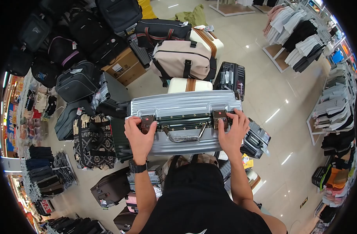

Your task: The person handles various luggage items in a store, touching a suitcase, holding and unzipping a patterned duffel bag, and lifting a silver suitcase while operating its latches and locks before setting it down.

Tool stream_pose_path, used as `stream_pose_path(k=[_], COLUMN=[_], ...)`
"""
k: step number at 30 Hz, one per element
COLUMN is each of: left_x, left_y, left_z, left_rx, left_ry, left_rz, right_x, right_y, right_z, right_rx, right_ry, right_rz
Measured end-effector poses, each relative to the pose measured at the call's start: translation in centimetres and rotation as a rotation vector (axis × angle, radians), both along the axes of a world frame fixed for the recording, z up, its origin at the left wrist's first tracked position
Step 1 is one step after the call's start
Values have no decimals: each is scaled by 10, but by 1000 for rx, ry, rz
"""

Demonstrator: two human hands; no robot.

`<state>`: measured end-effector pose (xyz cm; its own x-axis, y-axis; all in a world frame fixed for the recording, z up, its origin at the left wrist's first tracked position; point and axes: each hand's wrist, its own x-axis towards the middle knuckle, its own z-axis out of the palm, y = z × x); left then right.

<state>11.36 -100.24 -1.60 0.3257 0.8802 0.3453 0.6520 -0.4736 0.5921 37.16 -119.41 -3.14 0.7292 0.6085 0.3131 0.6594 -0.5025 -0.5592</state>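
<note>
A silver hard-shell suitcase is in front of me, its dark latch side facing up. My left hand is closed around the left brown latch, with the thumb on its inner side and the fingers at its outer edge. At the other end, my right hand grips the right brown latch between thumb and curled fingers. Between the hands, a carry handle, apparently wrapped in clear plastic, hangs over the lower shell. Both latches look closed down against the dark frame.
Beyond the suitcase stand a beige travel bag and a cream suitcase. Black backpacks and a patterned bag crowd the left. A dark suitcase lies near my feet. Clothes racks line the right side.
</note>
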Motion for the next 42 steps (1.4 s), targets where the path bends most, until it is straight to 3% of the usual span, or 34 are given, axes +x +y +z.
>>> stream_pose_path(k=[5,12,23,42], left_x=[20,26,6,-3], left_y=[-2,-1,-3,-1], left_z=[0,-7,-6,-2], left_rx=[60,104,26,-32], left_ry=[117,104,-129,-116], left_rz=[188,223,90,-6], right_x=[0,-1,0,-1], right_y=[0,1,3,3], right_z=[-2,-2,-3,-4], right_rx=[8,1,-9,-34], right_ry=[-18,-15,-27,-47], right_rz=[-2,-13,-9,-14])
